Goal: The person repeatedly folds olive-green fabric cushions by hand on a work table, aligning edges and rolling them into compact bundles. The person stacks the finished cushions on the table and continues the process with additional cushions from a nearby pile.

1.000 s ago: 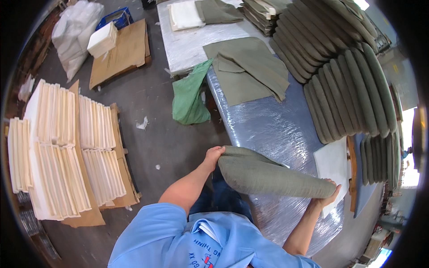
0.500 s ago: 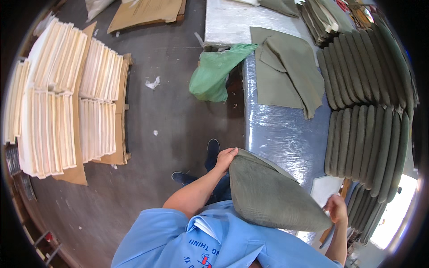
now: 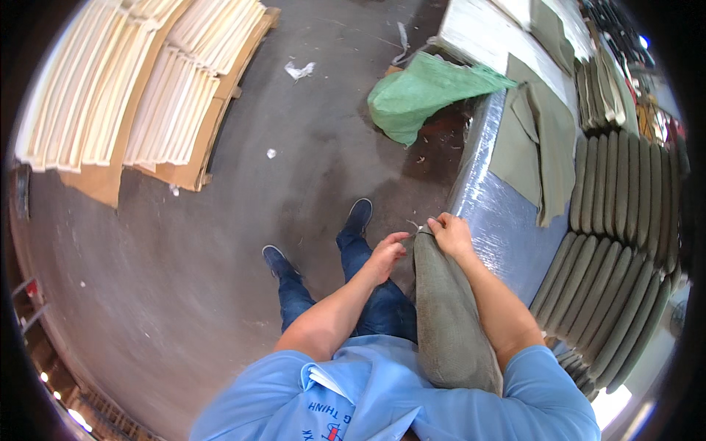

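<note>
A grey-green cushion (image 3: 452, 323) in a ribbed fabric cover stands on end against the front of my body, its narrow corner pointing away from me. At that corner my right hand (image 3: 451, 234) pinches the cover, the forearm running along the cushion's right side. Just left of the corner is my left hand (image 3: 390, 256), its index finger stretched toward the cover and slightly apart from it. The other left fingers are partly curled, and I see nothing held in them. A small pale scrap shows by the corner, too small to name.
To the right, a plastic-wrapped table (image 3: 507, 242) carries grey-green fabric pieces (image 3: 540, 140) and stacked cushions (image 3: 614, 184). A green plastic bag (image 3: 423, 95) hangs at its edge. Pale foam-like slabs (image 3: 95, 88) stand on cardboard at left. White scraps (image 3: 299, 70) lie on the floor.
The cushion has turned from lying crosswise to standing lengthwise. My right hand has come from its lower right end to the far corner, where my left hand has let go. My view has swung.
</note>
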{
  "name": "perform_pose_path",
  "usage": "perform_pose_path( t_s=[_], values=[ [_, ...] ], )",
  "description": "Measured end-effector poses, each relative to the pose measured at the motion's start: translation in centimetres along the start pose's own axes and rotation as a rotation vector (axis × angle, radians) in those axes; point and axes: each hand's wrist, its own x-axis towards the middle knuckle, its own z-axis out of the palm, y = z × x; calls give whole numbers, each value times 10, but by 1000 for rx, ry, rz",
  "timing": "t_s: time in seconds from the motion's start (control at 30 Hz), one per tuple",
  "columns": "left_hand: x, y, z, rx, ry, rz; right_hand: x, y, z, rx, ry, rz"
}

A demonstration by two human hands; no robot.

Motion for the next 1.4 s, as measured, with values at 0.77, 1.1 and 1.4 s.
perform_pose_path(
  t_s=[0.77, 1.1, 1.4],
  values=[
    [17, -32, 13, 72, 849, -62, -3, -40, 86, -53, 35, -85],
    [70, -44, -19, 577, 940, -46, 21, -33, 95, -42, 108, -220],
    [69, -30, -7, 805, 912, -83, 23, -26, 96, -1, 158, -201]
  ],
)
